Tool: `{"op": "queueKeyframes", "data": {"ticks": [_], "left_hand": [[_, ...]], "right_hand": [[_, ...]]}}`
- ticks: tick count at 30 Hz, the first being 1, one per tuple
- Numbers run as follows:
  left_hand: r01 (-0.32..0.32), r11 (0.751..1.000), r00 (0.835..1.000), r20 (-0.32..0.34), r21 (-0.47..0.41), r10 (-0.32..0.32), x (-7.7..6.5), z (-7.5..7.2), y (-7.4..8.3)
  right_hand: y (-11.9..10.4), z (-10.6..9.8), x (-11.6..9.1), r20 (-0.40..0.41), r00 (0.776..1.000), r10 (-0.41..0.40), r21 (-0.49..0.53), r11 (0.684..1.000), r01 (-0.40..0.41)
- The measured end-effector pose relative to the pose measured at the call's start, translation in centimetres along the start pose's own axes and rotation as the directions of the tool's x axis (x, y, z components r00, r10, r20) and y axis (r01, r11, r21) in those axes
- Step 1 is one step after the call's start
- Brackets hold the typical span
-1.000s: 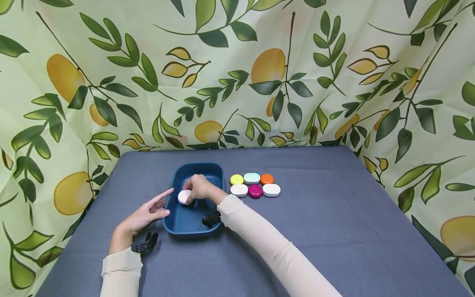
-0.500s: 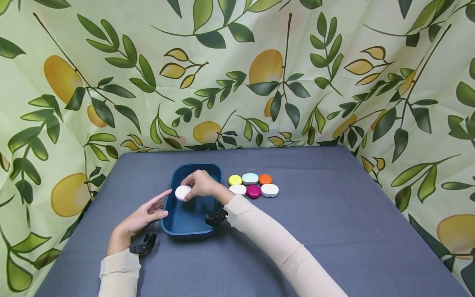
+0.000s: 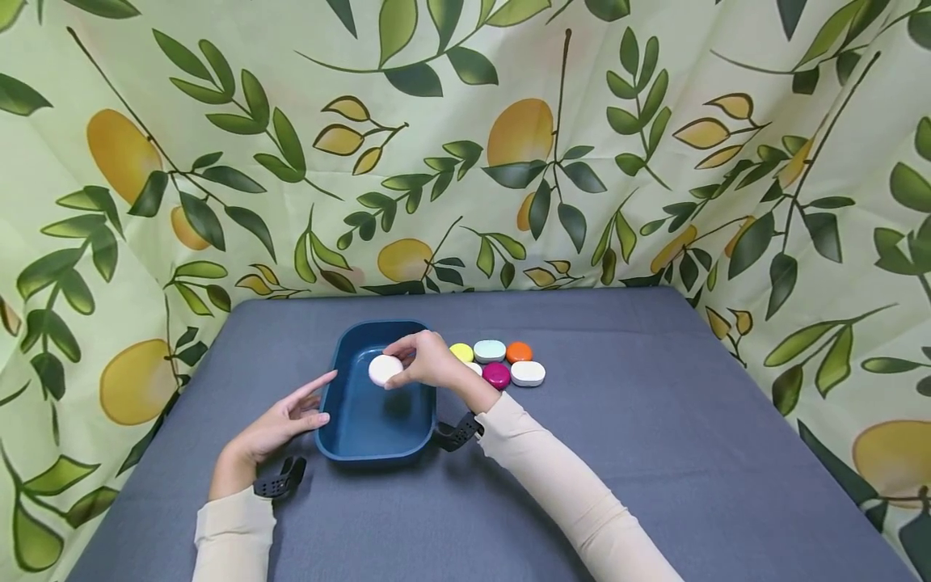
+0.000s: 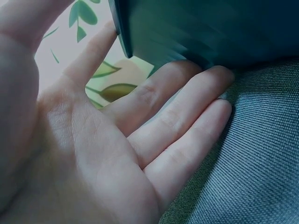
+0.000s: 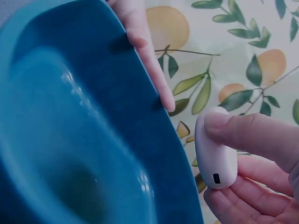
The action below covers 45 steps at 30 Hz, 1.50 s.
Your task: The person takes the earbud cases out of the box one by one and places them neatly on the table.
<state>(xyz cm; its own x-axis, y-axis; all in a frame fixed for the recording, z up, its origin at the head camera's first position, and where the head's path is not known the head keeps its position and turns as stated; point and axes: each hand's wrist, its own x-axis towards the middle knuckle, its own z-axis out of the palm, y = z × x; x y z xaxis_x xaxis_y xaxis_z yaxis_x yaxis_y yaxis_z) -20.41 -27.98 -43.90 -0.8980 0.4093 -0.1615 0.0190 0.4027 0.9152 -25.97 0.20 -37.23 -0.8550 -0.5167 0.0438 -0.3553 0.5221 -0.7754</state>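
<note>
My right hand [image 3: 434, 361] pinches a rounded white earbud charging case [image 3: 384, 370] between thumb and fingers, above a blue plastic tub [image 3: 374, 461]. In the right wrist view the case [image 5: 216, 151] has a small dark port at its end, and the thumb lies on its upper side. At the tub's left side is my left hand [image 3: 276, 427], its index finger and thumb touching the rim. Seen from the left wrist, the other fingers [image 4: 173, 121] extend loosely against the tub's outer wall. No other item shows inside the tub.
Right of the tub sit several cases in two rows: yellow [image 3: 461, 352], pale blue [image 3: 490, 351], orange [image 3: 520, 352], magenta [image 3: 497, 375] and white [image 3: 528, 373]. Another white one is partly hidden by the right wrist. A leaf-print cloth hangs behind the grey-blue table [image 3: 618, 453].
My right hand has lifted the white earbud charging case from inside the tub and carried it rightward. The left hand has stayed at the tub's left side.
</note>
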Motion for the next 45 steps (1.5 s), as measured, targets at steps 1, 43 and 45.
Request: {"op": "queueKeyframes", "data": {"ticks": [1,43,45], "left_hand": [[-0.001,1.000,1.000,0.000,0.003,0.001,0.0,0.0,0.0],[-0.007,1.000,1.000,-0.003,0.009,0.007,-0.1,-0.1,-0.1],[-0.007,1.000,1.000,-0.005,0.007,0.007,-0.1,-0.2,-0.1]], "right_hand": [[0.2,-0.2,-0.3,-0.010,1.000,-0.002,0.000,1.000,0.002],[9.1,-2.2,-7.5,-0.079,0.996,0.032,-0.048,0.998,-0.036],[9.2,-2.1,-7.5,-0.071,0.997,0.024,-0.060,0.998,-0.029]]}}
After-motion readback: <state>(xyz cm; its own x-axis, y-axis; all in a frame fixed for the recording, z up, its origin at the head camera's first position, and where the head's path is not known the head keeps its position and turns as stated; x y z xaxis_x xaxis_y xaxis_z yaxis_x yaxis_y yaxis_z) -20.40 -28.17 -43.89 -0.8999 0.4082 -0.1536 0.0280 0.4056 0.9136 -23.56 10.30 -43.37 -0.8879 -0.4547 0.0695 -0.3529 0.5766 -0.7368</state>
